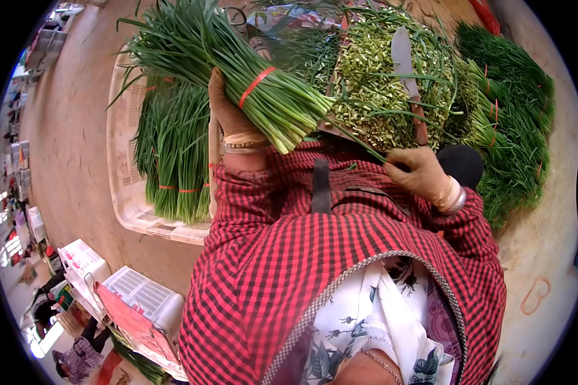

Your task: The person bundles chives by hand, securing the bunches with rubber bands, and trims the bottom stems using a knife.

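Note:
My left hand (228, 109), in a tan glove, is wrapped round a thick bunch of garlic chives (263, 90). A red band circles the bunch, whose pale cut ends point to the lower right. My right hand (420, 174), also gloved, is closed in a pinch on a single chive stalk (366, 147) that runs toward the bunch's cut ends. Beyond my right hand, a knife (402, 58) with a wooden handle lies on a heap of chopped chive ends (369, 106). Another tool's handle (259, 46) shows partly behind the bunch.
On the left, a pale plastic crate (119, 192) holds several banded bunches (176, 154). More chives (510, 122) are piled on the floor at right. White crates (144, 295) stand at lower left, with another person (80, 356) farther off.

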Motion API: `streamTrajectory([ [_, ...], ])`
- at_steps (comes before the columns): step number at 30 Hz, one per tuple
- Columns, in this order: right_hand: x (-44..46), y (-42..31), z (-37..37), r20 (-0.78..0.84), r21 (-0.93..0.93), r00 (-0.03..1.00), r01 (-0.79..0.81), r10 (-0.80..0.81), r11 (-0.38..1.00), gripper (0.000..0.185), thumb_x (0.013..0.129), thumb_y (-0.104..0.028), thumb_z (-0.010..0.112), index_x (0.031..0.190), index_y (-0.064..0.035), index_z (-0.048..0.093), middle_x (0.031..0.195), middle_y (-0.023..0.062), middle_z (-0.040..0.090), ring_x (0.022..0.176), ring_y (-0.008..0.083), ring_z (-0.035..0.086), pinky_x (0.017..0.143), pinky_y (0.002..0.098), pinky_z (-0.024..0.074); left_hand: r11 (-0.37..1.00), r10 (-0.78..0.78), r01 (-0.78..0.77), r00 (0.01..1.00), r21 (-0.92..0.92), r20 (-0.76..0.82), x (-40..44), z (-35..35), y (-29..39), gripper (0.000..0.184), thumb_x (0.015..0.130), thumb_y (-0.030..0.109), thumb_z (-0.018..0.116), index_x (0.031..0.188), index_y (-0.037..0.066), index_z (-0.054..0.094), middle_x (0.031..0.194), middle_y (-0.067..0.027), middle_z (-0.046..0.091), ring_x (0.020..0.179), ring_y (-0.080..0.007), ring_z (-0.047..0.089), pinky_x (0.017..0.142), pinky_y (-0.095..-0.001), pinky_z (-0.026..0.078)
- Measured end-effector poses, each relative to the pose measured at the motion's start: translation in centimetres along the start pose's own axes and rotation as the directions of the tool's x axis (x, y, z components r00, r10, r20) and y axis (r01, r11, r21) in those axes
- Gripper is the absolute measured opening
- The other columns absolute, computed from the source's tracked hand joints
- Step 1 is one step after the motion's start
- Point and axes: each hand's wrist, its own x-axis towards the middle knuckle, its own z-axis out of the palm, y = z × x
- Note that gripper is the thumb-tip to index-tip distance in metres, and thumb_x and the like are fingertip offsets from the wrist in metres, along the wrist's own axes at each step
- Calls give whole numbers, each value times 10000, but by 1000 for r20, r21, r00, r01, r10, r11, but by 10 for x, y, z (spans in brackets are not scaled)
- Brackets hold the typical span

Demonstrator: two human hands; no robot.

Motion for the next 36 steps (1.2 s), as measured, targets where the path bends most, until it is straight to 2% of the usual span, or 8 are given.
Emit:
streamTrajectory([
  [7,-61,76,-74,-268,-488,917,-395,297,778,240,852,-291,676,1001,-102,677,835,155,680,780,328,661,693,375,517,999,-10,6,996,53,88,-1,-12,21,559,912,519,547,1217,52,563,1123,-133,639,988,-287,635,861,-443,551],
  [9,-49,70,-82,-362,-229,872,-427,331,875,478,902,-345,660,1253,-31,583,905,137,707,826,260,688,728,367,520,996,-82,81,996,47,19,-7,1,16,604,909,550,542,1252,53,543,1108,-147,639,967,-290,640,848,-433,550],
  [15,56,-6,-39,311,408,940,-262,137,875,840,916,-421,633,1483,50,229,1418,251,448,1314,289,452,1084,346,377,916,-400,392,906,81,139,-27,30,-13,536,930,509,554,1253,82,565,1115,-108,653,965,-253,653,843,-406,561],
  [19,123,-33,8,1,729,977,146,-215,669,777,906,-419,649,1454,16,313,1356,174,515,1222,255,522,1027,337,427,768,-630,569,754,293,188,-35,25,-29,672,908,570,572,1359,80,482,1255,-91,598,1095,-220,611,928,-377,522],
  [22,133,-54,1,-199,889,979,199,-43,412,602,892,-343,693,1346,-16,473,1243,82,588,1119,212,575,951,326,473,788,-567,398,766,470,302,-43,35,-26,725,858,453,711,1386,57,411,1225,-92,576,1074,-193,598,882,-343,528],
  [26,132,-73,17,-397,863,917,362,31,352,504,868,-260,727,1279,-35,540,1161,43,620,1029,168,595,882,308,493,768,-402,124,857,628,322,-46,34,-43,836,755,191,829,1419,43,343,1240,-70,547,1105,-176,558,940,-322,482],
  [32,131,-74,-23,-442,769,894,417,-67,485,510,859,-249,731,1283,-35,546,1181,40,620,1049,162,586,917,319,472,688,-445,32,808,725,386,-28,76,-11,765,718,-5,797,1377,31,409,1236,-62,584,1127,-162,555,973,-321,453],
  [36,126,-65,-60,-469,660,876,433,-113,614,463,889,-247,699,1275,-30,564,1148,58,640,1042,172,597,904,319,475,584,-575,150,770,798,276,-21,71,36,715,715,64,778,1352,2,459,1233,-87,600,1094,-189,578,960,-331,457],
])
